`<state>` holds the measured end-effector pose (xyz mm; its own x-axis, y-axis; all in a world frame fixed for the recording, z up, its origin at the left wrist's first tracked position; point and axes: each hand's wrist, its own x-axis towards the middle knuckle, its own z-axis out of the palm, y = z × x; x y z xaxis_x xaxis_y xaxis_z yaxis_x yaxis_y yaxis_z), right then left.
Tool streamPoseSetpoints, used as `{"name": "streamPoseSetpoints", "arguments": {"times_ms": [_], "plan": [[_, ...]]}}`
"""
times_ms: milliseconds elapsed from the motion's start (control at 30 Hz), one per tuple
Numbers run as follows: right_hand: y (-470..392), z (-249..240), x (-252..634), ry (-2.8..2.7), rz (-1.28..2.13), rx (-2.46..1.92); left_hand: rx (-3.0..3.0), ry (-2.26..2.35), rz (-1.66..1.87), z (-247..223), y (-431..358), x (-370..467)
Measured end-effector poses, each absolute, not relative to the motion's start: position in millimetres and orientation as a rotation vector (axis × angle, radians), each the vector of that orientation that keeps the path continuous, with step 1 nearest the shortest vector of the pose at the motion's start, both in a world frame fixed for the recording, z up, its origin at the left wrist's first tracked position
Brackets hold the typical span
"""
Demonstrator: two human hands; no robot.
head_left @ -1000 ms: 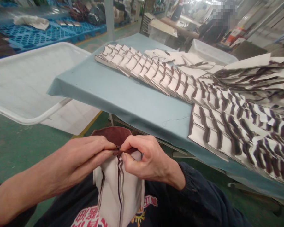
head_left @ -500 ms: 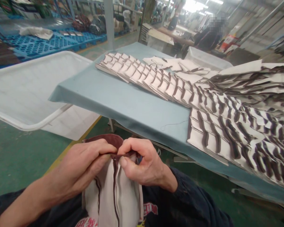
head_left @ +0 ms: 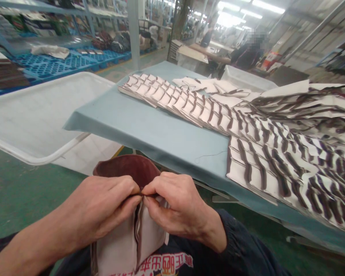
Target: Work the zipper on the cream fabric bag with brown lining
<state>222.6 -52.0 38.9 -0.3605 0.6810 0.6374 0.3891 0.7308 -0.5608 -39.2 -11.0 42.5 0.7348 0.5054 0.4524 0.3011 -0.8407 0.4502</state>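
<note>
Close to my body is a sewn fabric piece (head_left: 115,245), off-white outside with dark seams and a reddish-brown inner side that shows at its open top. My left hand (head_left: 109,207) pinches its top edge just left of the middle seam. From the other side my right hand (head_left: 175,203) pinches the same edge, thumb and forefinger nearly touching those of the left. The fingertips hide the exact spot of the edge between them. Below the hands the piece hangs down in front of my dark clothing.
A table with a blue-grey cover (head_left: 161,130) stands ahead, bearing overlapping rows of off-white pieces with dark edges (head_left: 253,161). To the left is a large white plastic bin (head_left: 40,119). Blue pallets (head_left: 83,57) lie behind it. A person (head_left: 248,50) is in the background.
The fabric piece's top has opened wider, showing more of the reddish-brown inside. Both hands still pinch its edge, now with their fingertips closer together. The view has tilted up slightly.
</note>
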Motion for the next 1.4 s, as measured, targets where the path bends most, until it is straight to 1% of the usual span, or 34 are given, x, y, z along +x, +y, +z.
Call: {"name": "streamPoseSetpoints", "arguments": {"times_ms": [67,233,300,433,600,700,867,967,1067,1200,1400], "plan": [[-53.6,37.3,222.7,-1.968,0.543,-0.799,2.475,0.661,0.802,42.5,-18.2,-39.8],[-47.7,22.1,220.4,-1.647,1.304,-0.725,2.088,0.774,0.776,44.5,-29.6,-42.9],[-45.5,16.2,221.1,-1.549,1.432,-0.739,2.007,0.763,0.716,42.2,-28.9,-45.2],[-44.0,18.6,227.8,-1.584,1.423,-0.776,2.028,0.730,0.627,43.4,-22.9,-47.7],[-39.0,36.4,233.3,-1.672,1.433,-0.873,2.096,0.701,0.677,60.6,-12.9,-36.5],[-37.6,37.0,226.5,-1.655,1.460,-0.837,2.078,0.725,0.670,62.1,-12.4,-33.4],[-45.3,20.1,200.6,-1.466,1.502,-0.626,1.697,0.777,0.607,43.8,-24.7,-39.9],[-50.8,11.8,189.2,-1.356,1.452,-0.603,1.457,0.714,0.662,29.6,-30.8,-39.6],[-51.4,12.1,192.3,-1.377,1.397,-0.623,1.340,0.657,0.718,20.1,-30.3,-39.3],[-44.3,23.3,211.0,-1.592,1.330,-0.656,1.523,0.678,0.652,23.5,-20.0,-45.4],[-40.9,41.4,220.5,-1.823,1.122,-0.763,1.860,0.669,0.622,48.8,-2.1,-41.7]]}}
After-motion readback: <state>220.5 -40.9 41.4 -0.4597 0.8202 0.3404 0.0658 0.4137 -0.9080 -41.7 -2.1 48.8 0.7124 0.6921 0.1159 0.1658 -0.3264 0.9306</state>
